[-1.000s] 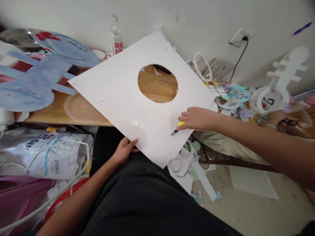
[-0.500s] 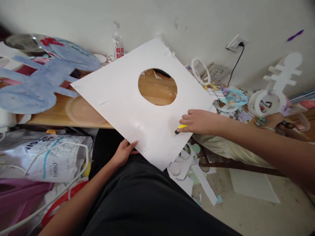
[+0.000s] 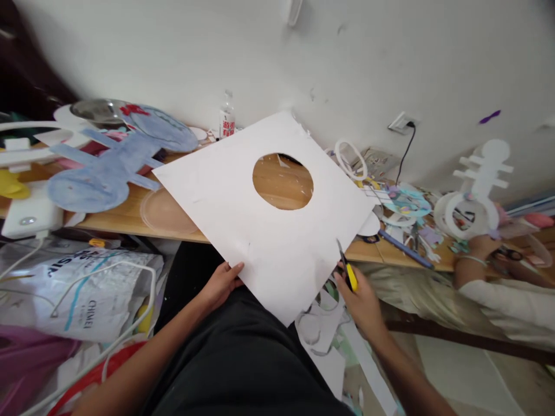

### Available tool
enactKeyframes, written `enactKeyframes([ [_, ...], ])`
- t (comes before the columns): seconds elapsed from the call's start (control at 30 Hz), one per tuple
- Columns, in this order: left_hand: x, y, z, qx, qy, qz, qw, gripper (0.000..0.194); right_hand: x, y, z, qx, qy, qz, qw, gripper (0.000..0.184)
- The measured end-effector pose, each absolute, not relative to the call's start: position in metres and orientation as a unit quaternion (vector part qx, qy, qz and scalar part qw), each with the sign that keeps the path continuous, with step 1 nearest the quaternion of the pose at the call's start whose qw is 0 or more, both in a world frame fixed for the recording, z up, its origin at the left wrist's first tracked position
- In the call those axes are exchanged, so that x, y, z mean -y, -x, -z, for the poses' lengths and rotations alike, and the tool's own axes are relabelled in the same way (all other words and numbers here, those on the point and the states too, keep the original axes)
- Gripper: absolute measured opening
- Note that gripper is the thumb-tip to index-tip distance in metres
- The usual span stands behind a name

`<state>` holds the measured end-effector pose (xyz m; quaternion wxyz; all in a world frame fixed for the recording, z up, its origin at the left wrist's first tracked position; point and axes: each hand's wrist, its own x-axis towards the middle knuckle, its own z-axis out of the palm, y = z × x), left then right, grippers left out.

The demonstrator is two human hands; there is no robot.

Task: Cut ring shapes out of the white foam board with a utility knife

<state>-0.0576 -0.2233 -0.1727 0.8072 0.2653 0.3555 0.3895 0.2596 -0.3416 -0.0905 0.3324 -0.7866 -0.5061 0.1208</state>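
A large white foam sheet (image 3: 217, 214) with an oval hole cut in it lies slanted from the wooden table (image 3: 191, 234) to my lap. My left hand (image 3: 221, 286) grips its near left edge, thumb on top and fingers underneath. By the sheet's near right edge, my right hand (image 3: 362, 297) is closed around a yellow and black utility knife (image 3: 350, 276), its blade pointing up and away. Through the hole, the tabletop and part of a dark object show.
Left are a blue painted cutout (image 3: 93, 185), a metal bowl (image 3: 99, 112) and a white power bank (image 3: 32, 216). A bottle (image 3: 226, 118) stands behind the sheet. Scraps (image 3: 407, 202) clutter the right, beside another person's hand (image 3: 481, 247). Offcuts (image 3: 323, 335) lie below.
My right hand has lifted the knife off the sheet and drawn back to its right edge, turning the blade upward. My left hand keeps its grip. The view has tilted up.
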Motion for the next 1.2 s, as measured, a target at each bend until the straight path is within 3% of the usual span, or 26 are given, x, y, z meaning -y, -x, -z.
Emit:
enactKeyframes([
  [0.1,0.225,0.056,0.166,-0.344,-0.271,-0.377,0.816,0.042,0.367,-0.251,0.129,0.302,0.803,-0.183,0.48,0.039],
  [0.23,0.228,0.056,0.16,-0.336,-0.273,-0.381,0.817,0.039,0.383,-0.254,0.152,0.206,0.776,-0.177,0.569,0.041],
  [0.33,0.231,0.057,0.157,-0.33,-0.272,-0.387,0.817,0.036,0.38,-0.254,0.153,0.172,0.747,-0.182,0.616,0.042],
  [0.5,0.234,0.058,0.145,-0.315,-0.275,-0.393,0.819,0.038,0.364,-0.23,0.133,0.126,0.613,-0.31,0.716,0.036],
  [0.6,0.235,0.057,0.135,-0.309,-0.278,-0.393,0.82,0.039,0.36,-0.214,0.117,0.119,0.557,-0.37,0.734,0.032],
  [0.7,0.235,0.056,0.122,-0.309,-0.276,-0.395,0.82,0.038,0.362,-0.205,0.103,0.1,0.545,-0.405,0.728,0.041],
  [0.9,0.243,0.05,0.09,-0.307,-0.26,-0.409,0.819,0.052,0.367,-0.204,0.095,0.14,0.573,-0.393,0.706,0.055],
  [1.2,0.26,0.052,0.058,-0.31,-0.27,-0.433,0.803,0.052,0.367,-0.205,0.094,0.083,0.525,-0.411,0.741,0.062],
])
